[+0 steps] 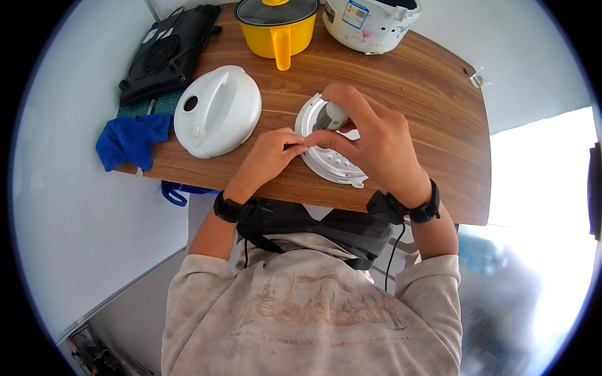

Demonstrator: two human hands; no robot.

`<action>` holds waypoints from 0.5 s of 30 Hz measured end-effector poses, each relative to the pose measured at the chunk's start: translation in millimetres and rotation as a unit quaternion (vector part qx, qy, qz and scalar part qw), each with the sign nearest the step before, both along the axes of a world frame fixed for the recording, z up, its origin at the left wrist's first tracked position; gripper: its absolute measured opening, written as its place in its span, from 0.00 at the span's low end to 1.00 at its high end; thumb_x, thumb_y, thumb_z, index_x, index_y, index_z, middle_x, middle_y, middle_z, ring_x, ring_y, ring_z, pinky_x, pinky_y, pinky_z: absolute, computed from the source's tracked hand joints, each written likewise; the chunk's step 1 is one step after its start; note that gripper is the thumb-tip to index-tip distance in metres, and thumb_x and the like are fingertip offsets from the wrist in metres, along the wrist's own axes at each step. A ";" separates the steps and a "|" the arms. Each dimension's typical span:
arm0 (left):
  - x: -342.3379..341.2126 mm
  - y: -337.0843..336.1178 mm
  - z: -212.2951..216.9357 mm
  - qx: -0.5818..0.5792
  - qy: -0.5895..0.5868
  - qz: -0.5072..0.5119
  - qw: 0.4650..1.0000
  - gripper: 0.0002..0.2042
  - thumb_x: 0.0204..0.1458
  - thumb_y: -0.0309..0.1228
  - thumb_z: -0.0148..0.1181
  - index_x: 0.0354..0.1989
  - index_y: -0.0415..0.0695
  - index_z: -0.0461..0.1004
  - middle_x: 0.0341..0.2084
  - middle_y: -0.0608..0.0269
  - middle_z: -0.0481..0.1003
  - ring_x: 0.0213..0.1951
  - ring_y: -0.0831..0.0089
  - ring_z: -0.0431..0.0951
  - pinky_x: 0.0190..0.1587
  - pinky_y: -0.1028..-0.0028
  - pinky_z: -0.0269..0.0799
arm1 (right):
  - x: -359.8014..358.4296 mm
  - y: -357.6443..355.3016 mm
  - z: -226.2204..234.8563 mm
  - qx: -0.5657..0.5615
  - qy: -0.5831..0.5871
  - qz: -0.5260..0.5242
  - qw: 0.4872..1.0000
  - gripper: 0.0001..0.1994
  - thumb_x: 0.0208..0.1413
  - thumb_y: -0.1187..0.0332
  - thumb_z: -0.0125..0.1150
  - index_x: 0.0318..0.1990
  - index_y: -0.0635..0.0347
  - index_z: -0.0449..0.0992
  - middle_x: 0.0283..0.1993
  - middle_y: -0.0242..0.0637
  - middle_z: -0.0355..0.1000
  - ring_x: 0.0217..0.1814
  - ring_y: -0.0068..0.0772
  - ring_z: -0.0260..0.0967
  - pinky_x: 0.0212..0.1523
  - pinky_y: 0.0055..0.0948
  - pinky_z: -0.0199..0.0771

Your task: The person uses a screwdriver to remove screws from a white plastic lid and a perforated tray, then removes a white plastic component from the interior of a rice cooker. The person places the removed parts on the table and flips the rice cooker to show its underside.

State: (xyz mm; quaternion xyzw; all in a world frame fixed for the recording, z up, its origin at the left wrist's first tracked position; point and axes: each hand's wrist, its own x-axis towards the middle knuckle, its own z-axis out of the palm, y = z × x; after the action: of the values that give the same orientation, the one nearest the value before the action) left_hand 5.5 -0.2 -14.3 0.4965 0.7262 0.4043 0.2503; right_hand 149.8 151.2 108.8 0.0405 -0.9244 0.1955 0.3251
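A round white inner lid (331,168) with a ridged rim and small bumps lies on the table in front of me. My right hand (382,141) arches over it, fingers and thumb curled around a short grey-and-white cylinder (337,114) whose kind I cannot tell. At the lid's left rim, the fingertips of my left hand (274,152) are pressed together, close against my right thumb. Whatever they pinch there is hidden. To the left of my left hand rests a white outer lid cover (229,116), with a dark round hole and a raised handle ridge.
A yellow pot (263,39) with its handle toward me and a white rice cooker body (370,28) stand at the back. Far left are a black appliance (164,56), a green mat (168,102) and a blue cloth (133,141). White walls border the wooden table (433,125).
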 end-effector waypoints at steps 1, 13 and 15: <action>0.5 0.1 0.2 0.002 -0.004 0.004 1.000 0.12 0.61 0.30 0.62 0.51 0.42 0.80 0.41 0.55 0.83 0.38 0.60 0.80 0.47 0.68 0.75 | -0.1 -0.5 0.2 0.003 0.004 0.007 1.000 0.25 0.48 0.58 0.76 0.50 0.56 0.71 0.29 0.38 0.74 0.26 0.36 0.75 0.25 0.29 0.73; 3.5 0.8 2.7 0.019 -0.027 0.028 0.999 0.09 0.58 0.31 0.64 0.43 0.40 0.83 0.34 0.54 0.79 0.36 0.57 0.78 0.41 0.65 0.72 | -2.9 -5.3 5.8 0.010 -0.012 0.021 1.000 0.25 0.50 0.61 0.74 0.53 0.57 0.72 0.33 0.36 0.73 0.29 0.38 0.74 0.25 0.31 0.74; 3.0 0.2 6.5 0.002 0.000 0.019 1.000 0.09 0.58 0.31 0.64 0.43 0.40 0.82 0.34 0.54 0.79 0.35 0.57 0.77 0.40 0.65 0.72 | -3.2 -10.6 6.2 0.006 -0.004 0.035 0.999 0.24 0.52 0.64 0.73 0.54 0.58 0.72 0.35 0.36 0.73 0.29 0.38 0.74 0.25 0.31 0.74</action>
State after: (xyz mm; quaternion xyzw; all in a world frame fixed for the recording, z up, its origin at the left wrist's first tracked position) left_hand 8.5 -0.1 -7.8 0.4826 0.7351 0.4103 0.2416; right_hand 146.7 140.6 114.9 0.0743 -0.9247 0.2016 0.3144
